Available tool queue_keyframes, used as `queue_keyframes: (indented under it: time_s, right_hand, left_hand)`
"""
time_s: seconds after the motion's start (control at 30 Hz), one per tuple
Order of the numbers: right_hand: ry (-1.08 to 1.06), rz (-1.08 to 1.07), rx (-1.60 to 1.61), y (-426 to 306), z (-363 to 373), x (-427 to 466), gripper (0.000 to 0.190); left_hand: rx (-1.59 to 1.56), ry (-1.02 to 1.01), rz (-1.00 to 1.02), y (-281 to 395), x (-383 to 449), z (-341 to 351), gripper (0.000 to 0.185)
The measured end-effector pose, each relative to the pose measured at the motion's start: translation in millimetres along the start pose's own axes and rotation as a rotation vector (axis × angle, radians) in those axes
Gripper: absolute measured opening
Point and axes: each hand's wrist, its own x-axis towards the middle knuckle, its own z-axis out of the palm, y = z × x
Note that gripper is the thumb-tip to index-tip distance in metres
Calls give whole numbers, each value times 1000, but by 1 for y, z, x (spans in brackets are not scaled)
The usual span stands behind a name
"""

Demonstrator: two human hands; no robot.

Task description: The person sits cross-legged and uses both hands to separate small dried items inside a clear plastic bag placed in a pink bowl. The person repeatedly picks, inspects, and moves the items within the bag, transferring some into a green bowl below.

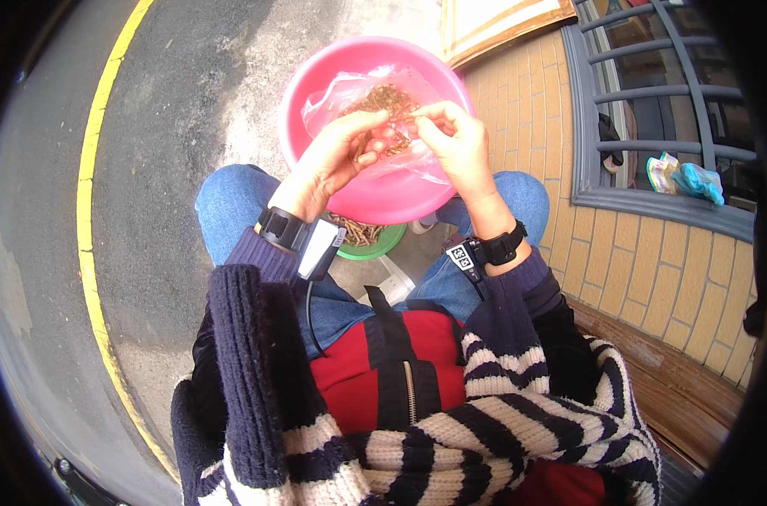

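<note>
A pink plastic basin (383, 205) stands before my knees, with a clear plastic bag (333, 95) spread open inside it. A heap of thin brown dried plant pieces (383, 98) lies in the bag. Over the basin, my left hand (336, 152) is half curled, with some brown pieces against its fingers. My right hand (456, 142) pinches the end of a small slender brown piece (405, 118) between thumb and forefinger, close to the left fingertips. Exactly what the piece is cannot be made out. Below the basin's near rim, a green container (374, 250) holds short brown stick-like pieces (358, 233).
A white power strip (393, 281) lies on the ground between my legs. A tan brick wall (649, 278) with a barred window (649, 95) rises at the right, beside a wooden bench (661, 379). A wood-framed board (503, 25) stands beyond the basin. A yellow line (87, 209) crosses the pavement.
</note>
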Motion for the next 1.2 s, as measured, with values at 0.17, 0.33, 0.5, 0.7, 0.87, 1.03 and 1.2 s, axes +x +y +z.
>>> queue_keyframes:
  time_s: [0.17, 0.33, 0.5, 0.7, 0.87, 1.03, 1.2]
  right_hand:
    - [28, -42, -145, -6, 0, -1, 11]
    - [25, -286, -388, -19, 7, -4, 10]
    - [-9, -408, -617, -25, 8, -3, 10]
    - [-55, -191, -399, -18, 9, 0, 12]
    - [-178, -74, -125, -2, 6, 6, 16]
    - [-248, 111, 183, 4, 1, 3, 15]
    - [-302, 211, 475, -4, 3, 1, 12]
  left_hand:
    - [341, -7, 164, -1, -1, 2, 19]
    - [721, -17, 589, -14, 9, 3, 17]
    - [1150, 161, 873, -18, 6, 4, 18]
    - [1256, 154, 972, -15, 0, 7, 16]
    - [827, -82, 513, -3, -2, 3, 14]
    - [722, -139, 345, 4, -5, 6, 10]
    - [500, -204, 195, 9, -9, 8, 12]
